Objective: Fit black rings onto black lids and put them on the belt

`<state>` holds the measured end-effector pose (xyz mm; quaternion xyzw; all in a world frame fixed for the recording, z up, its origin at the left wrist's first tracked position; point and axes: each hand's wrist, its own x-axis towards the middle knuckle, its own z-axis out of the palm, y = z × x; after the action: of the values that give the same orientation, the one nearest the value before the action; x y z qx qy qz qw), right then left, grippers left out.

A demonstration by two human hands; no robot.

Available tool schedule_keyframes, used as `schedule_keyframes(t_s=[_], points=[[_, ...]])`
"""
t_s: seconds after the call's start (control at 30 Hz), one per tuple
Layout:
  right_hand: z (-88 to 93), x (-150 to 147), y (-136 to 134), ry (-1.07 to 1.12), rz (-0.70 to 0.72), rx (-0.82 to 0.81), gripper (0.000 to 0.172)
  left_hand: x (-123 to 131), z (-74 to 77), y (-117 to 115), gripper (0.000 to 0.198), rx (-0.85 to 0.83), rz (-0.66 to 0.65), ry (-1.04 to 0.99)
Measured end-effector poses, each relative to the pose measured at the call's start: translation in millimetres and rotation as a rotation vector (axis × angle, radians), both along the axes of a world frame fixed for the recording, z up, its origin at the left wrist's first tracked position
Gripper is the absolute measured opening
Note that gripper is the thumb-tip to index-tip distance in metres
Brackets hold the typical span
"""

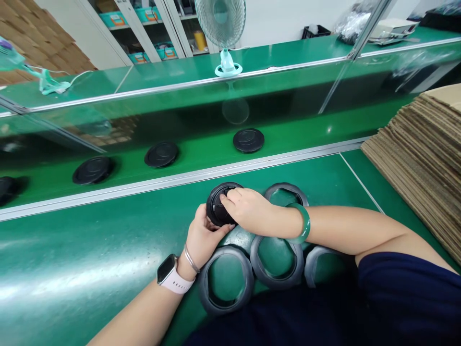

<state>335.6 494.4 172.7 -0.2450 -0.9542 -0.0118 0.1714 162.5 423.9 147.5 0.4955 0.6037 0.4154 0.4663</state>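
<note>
A black round plastic part [215,204] is held tilted above the green worktop. My left hand [204,235] grips it from below at its left and lower rim, thumb along the near edge. Curled over its face is my right hand [248,207], fingertips pressed at the middle; the hand hides the part's right side. Close by on the worktop lie grey rings with open centres: one ring [204,283] nearest my left wrist, another ring [256,262] under my right forearm, a third ring [304,192] behind it, and a partly hidden ring [310,269] by my body.
Beyond a metal rail [144,186], a green conveyor belt [205,149] carries several black discs [248,140]. Stacked cardboard sheets [414,158] stand at the right. A small fan [226,62] stands on the shelf behind the clear panel, with another fan [48,82] at the left.
</note>
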Motion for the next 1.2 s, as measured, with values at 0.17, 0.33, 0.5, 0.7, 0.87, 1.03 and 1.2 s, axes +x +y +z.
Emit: schedule_keyframes(t_s=[0.17, 0.33, 0.5, 0.7, 0.87, 1.03, 1.2], points=[[10.6, 9, 11, 0.208, 0.03, -0.088, 0.019, 0, 0.2, 3, 0.064, 0.007, 0.033, -0.102], [19.2, 15, 24, 0.534, -0.199, -0.458, 0.029, 1, 2.4, 5, 0.077, 0.051, 0.066, -0.191], [10.7, 10, 28, 0.504, -0.257, -0.786, 0.009, -4, 1.5, 1, 0.073, 0.098, -0.031, -0.186], [5.9, 7, 24, 0.599, -0.231, -0.747, 0.018, -7, -0.1, 0, 0.052, 0.132, -0.035, 0.043], [8.7, 7, 21, 0.632, -0.207, -0.731, 0.026, -6, 1.7, -3, 0.044, 0.164, -0.017, 0.166], [11.2, 8, 21, 0.59, -0.237, -0.722, 0.026, -5, 5.3, -5, 0.039, 0.139, -0.025, 0.231], [13.0, 10, 26, 0.468, -0.201, -0.817, 0.023, -6, 3.7, -1, 0.036, 0.132, 0.053, 0.229]])
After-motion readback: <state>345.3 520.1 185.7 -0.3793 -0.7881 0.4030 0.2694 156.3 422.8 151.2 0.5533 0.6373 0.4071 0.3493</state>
